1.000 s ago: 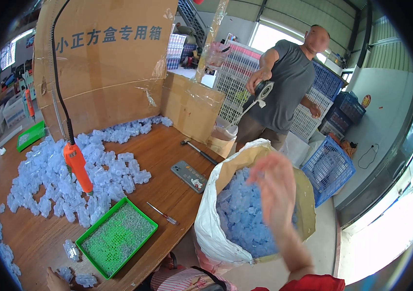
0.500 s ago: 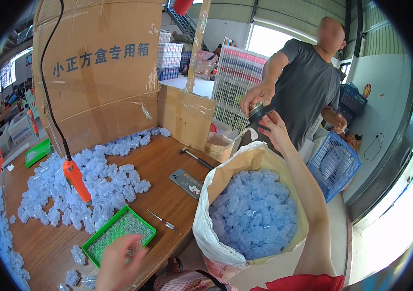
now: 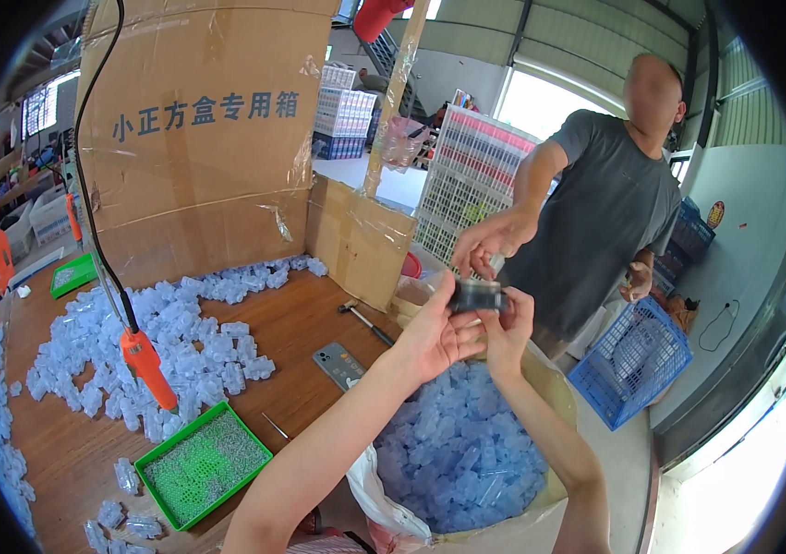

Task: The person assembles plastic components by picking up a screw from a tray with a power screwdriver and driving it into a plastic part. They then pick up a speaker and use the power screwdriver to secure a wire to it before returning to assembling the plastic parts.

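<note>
Over the open sack, both my hands meet at a short black cylinder [image 3: 476,297] with a paler top rim. My left hand [image 3: 435,334] cups its left side and underside. The fingers of my right hand [image 3: 509,334] close on its right side. Just above it hangs another person's hand [image 3: 496,242], fingers pointing down; whether it touches the cylinder I cannot tell. Clear plastic pieces [image 3: 467,434] fill the white sack [image 3: 367,494] below my arms.
On the wooden table lie a heap of clear plastic pieces [image 3: 199,323], a green tray [image 3: 155,494] of small metal parts, a phone [image 3: 338,364] and a hammer [image 3: 370,321]. An orange electric screwdriver [image 3: 146,369] hangs from a cord. A blue crate [image 3: 633,360] stands at right.
My left hand has left the green tray and come up to the black cylinder. My right hand has brought the cylinder lower and nearer. The other person's grip on it has loosened.
</note>
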Available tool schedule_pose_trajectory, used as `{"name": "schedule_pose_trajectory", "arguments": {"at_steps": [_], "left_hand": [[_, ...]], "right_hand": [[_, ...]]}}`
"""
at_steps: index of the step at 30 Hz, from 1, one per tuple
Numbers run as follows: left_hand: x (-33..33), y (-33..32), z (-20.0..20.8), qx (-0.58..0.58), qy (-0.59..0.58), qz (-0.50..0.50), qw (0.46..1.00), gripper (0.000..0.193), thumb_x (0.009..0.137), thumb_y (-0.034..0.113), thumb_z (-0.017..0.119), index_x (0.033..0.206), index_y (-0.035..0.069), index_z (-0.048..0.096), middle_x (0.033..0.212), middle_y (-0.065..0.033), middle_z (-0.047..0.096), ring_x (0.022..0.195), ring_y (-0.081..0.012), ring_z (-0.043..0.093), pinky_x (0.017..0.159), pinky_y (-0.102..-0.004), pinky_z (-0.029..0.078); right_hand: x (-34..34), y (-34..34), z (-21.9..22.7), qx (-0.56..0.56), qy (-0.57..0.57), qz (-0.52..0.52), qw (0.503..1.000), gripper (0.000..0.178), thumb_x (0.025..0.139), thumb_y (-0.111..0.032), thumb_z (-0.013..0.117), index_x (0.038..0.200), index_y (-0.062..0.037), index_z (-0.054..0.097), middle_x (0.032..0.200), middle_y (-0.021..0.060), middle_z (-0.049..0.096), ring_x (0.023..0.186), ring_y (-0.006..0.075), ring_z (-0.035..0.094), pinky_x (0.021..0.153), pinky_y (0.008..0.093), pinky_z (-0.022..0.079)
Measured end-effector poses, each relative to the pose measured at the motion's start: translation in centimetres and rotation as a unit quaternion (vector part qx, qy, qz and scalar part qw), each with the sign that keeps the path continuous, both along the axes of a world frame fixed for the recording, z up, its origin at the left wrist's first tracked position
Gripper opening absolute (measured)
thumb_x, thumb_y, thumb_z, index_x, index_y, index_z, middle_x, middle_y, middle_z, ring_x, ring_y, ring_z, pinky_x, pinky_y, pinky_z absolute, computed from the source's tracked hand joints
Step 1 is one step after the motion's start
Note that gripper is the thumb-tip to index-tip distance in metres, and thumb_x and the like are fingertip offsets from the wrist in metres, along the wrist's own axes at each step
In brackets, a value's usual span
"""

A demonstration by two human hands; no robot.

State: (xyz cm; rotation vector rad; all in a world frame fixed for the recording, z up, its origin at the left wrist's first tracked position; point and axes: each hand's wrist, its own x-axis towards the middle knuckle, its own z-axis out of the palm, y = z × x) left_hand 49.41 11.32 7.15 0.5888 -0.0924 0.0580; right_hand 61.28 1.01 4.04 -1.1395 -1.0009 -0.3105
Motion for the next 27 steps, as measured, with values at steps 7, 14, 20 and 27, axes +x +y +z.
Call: {"name": "schedule_pose_trajectory", "arguments": {"at_steps": [7,14,20,27], "left_hand": [[-9.9,-0.4,-0.9,0.000,0.017,0.071,0.997,0.046,0.090,0.038,0.055,0.119,0.003,0.050,0.111,-0.0080,0.060,0.098,-0.0158,0.061,0.083,-0.0307,0.052],[-23.4,-1.5,-5.3,0.043,0.064,0.228,0.971,0.047,0.086,0.014,0.061,0.125,-0.002,0.041,0.120,-0.0134,0.054,0.107,-0.0212,0.057,0.092,-0.0360,0.049],[-33.4,-2.1,-6.4,0.165,0.149,0.294,0.930,0.045,0.087,0.017,0.062,0.125,0.000,0.045,0.108,-0.0045,0.057,0.094,-0.0094,0.053,0.080,-0.0258,0.046],[-38.7,-3.1,-9.7,0.192,0.094,0.435,0.874,0.050,0.084,0.014,0.064,0.127,-0.001,0.043,0.115,-0.0064,0.056,0.102,-0.0115,0.052,0.092,-0.0284,0.042]], "right_hand": [[-6.2,0.3,-0.2,0.043,-0.267,0.042,0.962,0.037,0.070,0.013,0.061,0.096,-0.0048,0.041,0.104,0.0115,0.041,0.098,0.0294,0.054,0.084,0.0391,0.047],[-14.5,2.9,-1.8,-0.036,-0.432,0.193,0.880,0.056,0.064,-0.005,0.080,0.099,-0.0104,0.038,0.110,0.0151,0.040,0.106,0.0347,0.051,0.086,0.0469,0.051],[-20.6,6.1,-1.7,-0.076,-0.522,0.266,0.807,0.048,0.063,0.003,0.071,0.104,-0.0090,0.050,0.116,0.0156,0.048,0.109,0.0353,0.052,0.089,0.0430,0.046],[-28.6,10.7,-2.1,-0.325,-0.110,0.507,0.791,0.050,0.094,-0.032,0.045,0.131,-0.0005,0.034,0.128,0.0163,0.046,0.120,0.0249,0.045,0.099,0.0381,0.035]]}}
